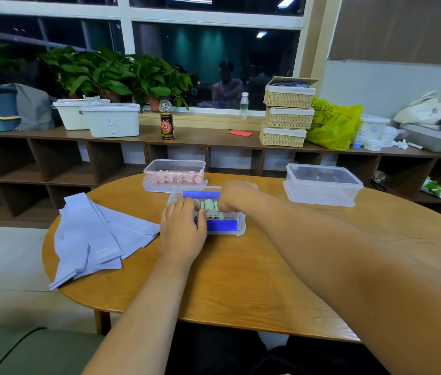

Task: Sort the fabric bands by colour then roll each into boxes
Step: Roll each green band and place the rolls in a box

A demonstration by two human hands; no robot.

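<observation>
Head view. Wooden table [241, 288], centre: clear box with blue strips [224, 226], holding pale green rolled bands [208, 205]. Left hand [184, 228]: fingers curled over its 9 o'clock rim. Right hand [234, 194]: blurred at 1 o'clock rim, grip cannot be told. Box of pink rolls [174, 175], 12 o'clock. Flat lavender bands [92, 239], 9 o'clock. Second clear box [322, 185], 2 o'clock

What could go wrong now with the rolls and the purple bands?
The lavender bands hang over the table edge; a nudge might slide them off.
The green rolls sit tightly in the middle box, where the left hand and right hand are working; a push might unroll one.
The pink-roll box stands just behind; the right hand might bump it.
</observation>
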